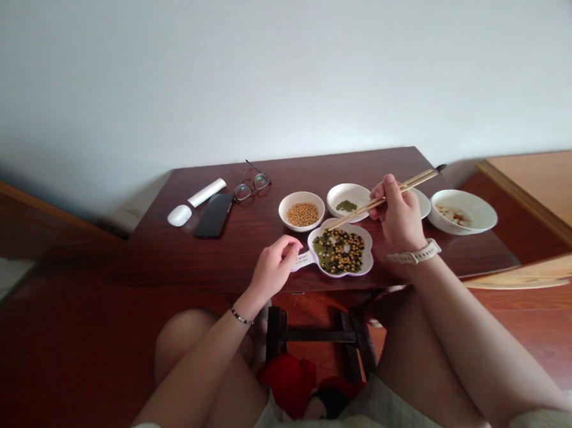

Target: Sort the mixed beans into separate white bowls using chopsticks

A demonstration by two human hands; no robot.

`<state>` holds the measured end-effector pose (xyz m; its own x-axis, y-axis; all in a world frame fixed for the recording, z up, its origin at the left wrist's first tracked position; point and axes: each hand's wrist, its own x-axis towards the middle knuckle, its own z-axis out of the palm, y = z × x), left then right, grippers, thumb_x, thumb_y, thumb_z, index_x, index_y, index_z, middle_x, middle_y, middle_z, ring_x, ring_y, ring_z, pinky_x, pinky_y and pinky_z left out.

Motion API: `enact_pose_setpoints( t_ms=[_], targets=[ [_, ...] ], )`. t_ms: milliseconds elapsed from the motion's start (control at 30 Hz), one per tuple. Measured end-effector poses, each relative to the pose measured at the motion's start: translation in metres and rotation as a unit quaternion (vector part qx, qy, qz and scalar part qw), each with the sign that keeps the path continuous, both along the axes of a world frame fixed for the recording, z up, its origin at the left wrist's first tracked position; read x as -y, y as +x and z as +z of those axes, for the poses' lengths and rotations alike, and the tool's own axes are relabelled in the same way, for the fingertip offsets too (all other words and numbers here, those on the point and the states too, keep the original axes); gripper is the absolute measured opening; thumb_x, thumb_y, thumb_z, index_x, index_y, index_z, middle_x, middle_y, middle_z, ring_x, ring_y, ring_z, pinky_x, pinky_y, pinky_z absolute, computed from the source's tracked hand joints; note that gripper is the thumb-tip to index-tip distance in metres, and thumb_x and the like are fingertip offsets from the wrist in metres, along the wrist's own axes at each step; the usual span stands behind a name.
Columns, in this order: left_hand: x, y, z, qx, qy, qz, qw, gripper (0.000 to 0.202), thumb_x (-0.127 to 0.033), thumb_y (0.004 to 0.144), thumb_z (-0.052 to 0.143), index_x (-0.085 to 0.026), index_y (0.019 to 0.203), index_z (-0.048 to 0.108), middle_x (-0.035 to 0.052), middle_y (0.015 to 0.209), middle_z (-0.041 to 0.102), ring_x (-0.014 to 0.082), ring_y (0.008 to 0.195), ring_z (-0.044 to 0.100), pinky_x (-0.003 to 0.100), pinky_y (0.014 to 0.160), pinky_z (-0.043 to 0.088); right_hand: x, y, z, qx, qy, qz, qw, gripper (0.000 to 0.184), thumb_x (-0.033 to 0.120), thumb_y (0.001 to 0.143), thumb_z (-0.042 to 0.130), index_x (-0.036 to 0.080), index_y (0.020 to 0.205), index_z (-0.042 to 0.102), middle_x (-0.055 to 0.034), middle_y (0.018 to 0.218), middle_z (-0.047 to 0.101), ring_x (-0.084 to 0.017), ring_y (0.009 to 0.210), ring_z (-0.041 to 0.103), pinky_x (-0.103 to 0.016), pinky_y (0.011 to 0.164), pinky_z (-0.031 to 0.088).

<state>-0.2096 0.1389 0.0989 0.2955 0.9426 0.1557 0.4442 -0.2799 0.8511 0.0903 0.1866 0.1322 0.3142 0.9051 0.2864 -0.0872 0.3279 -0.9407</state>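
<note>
Pinching chopsticks (357, 213) between the fingers of the right hand (400, 216), holding tips at the dish's (369, 262) far-left rim; probably working best by angling shallow, keeping tips even and bracing the handle (304, 260). Curling left hand (274, 264) fingers together at that handle, not showing clearly whether gripping. Sitting by the table's (206, 259) near edge, looking white and petal-shaped, carrying mixed black, green and yellow beans (340, 254).

The bean dish (367, 249) lies right of the phone (214, 216).
</note>
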Motion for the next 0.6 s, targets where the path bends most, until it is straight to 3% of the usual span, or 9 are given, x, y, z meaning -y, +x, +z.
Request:
enact_pose_setpoints(
  t_ms=[300,600],
  targets=[
    [0.0,0.001,0.0,0.01,-0.001,0.003,1.0,0.025,-0.039,0.113,0.06,-0.021,0.106,0.076,0.005,0.107,0.085,0.0184,0.086,0.077,0.026,0.074,0.055,0.009,0.0,0.0,0.094,-0.052,0.018,0.994,0.059,0.078,0.104,0.066,0.024,0.08,0.063,0.0009,0.054,0.056,-0.013,0.045,0.051,-0.025,0.044,0.037],
    [0.0,0.0,-0.001,0.008,-0.003,0.0,1.0,0.026,-0.041,0.113,0.061,-0.022,0.108,0.076,0.0047,0.108,0.085,0.0184,0.086,0.077,0.026,0.075,0.055,0.013,0.011,0.002,0.127,-0.077,0.007,0.989,0.06,0.077,0.104,0.066,0.023,0.079,0.065,0.0,0.053,0.057,-0.014,0.045,0.053,-0.026,0.044,0.037]
  ],
)
